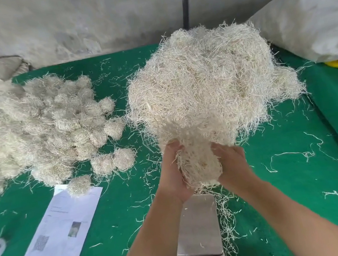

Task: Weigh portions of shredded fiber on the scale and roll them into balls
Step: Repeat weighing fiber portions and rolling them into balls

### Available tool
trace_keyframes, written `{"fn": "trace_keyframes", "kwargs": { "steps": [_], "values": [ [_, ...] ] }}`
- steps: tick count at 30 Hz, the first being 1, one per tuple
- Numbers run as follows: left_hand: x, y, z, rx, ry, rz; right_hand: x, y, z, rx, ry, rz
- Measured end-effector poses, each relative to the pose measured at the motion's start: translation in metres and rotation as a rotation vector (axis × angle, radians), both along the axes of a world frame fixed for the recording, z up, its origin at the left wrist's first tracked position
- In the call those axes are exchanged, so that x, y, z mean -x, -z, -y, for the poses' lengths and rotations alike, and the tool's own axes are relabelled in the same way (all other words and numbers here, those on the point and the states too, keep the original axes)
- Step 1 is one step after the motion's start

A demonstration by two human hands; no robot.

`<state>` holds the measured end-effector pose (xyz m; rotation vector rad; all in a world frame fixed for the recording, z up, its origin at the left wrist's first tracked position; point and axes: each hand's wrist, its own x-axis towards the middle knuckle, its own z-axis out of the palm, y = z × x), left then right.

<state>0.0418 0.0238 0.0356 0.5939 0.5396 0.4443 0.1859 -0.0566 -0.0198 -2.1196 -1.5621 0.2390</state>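
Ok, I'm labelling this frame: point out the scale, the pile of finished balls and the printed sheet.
scale [200,221]: head view, bare steel platform.
pile of finished balls [40,128]: head view, middle of the heap.
printed sheet [59,236]: head view, centre of the page.

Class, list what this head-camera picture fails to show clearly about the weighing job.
- Scale display: head view, cut off by the bottom edge, so no reading.
- Printed sheet: text too small and blurred.
- Portion between left hand and right hand: whether separated from the loose pile is unclear.

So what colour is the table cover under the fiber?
Green; the table cover shows plainly in the head view, littered with pale stray strands.
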Motion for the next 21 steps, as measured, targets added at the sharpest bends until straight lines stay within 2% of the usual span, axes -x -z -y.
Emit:
{"fn": "trace_keyframes", "kwargs": {
  "steps": [3, 6, 11, 14, 17, 18, 19, 21],
  "values": [
    [0.011, -0.005, -0.013, 0.018, -0.151, 0.029, -0.017, -0.002, -0.002, 0.054, 0.066, 0.069],
    [0.022, -0.004, -0.027, 0.048, -0.335, 0.026, -0.028, -0.005, -0.004, 0.133, 0.077, 0.245],
    [0.036, 0.001, -0.051, 0.071, -0.630, -0.226, -0.041, 0.004, 0.001, 0.208, 0.138, 0.187],
    [0.049, 0.006, -0.059, 0.106, -0.679, -0.260, -0.050, 0.005, 0.004, 0.250, 0.151, 0.185],
    [0.052, 0.008, -0.063, 0.040, -0.555, -0.321, -0.060, 0.000, 0.001, 0.272, 0.225, 0.165],
    [0.049, 0.007, -0.061, -0.098, -0.464, -0.416, -0.063, -0.003, -0.002, 0.259, 0.262, 0.118],
    [0.046, 0.006, -0.058, -0.353, -0.299, -0.565, -0.064, -0.007, -0.007, 0.234, 0.287, 0.060],
    [0.037, 0.009, -0.046, -0.891, 0.277, -0.751, -0.064, -0.014, -0.020, 0.184, 0.278, 0.005]
  ]
}}
